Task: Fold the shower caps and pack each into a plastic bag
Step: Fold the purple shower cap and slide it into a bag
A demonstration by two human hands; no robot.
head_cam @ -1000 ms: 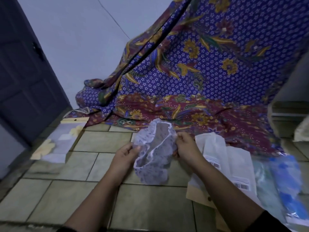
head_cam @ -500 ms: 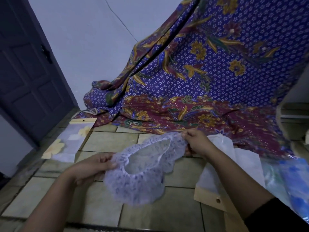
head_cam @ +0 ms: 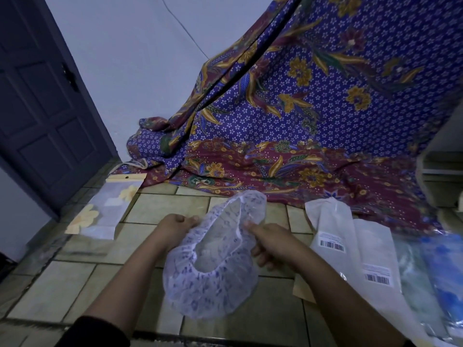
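Shower cap [head_cam: 210, 271] held above the tiled floor [head_cam: 62, 291], its elastic mouth turned up. The left hand [head_cam: 172, 226] pinches the rim on the cap's left side, thumb and fingers closed on the frill. The right hand [head_cam: 270, 244] grips the rim on the cap's right side, fingers curled round it. The cap, translucent white with blue-violet specks, sags in a loose pouch between the two hands.

Right of the cap, two pale plastic bags [head_cam: 330, 226] with barcode labels lie flat on the floor, overlapping; what they hold cannot be told. Farther right of the cap lies a clear packet [head_cam: 443, 266] with something blue inside. Left of the cap lies a header bag [head_cam: 105, 209] showing yellow flowers, print or contents unclear. Beyond the cap, a batik cloth [head_cam: 300, 121] drapes down to the floor.
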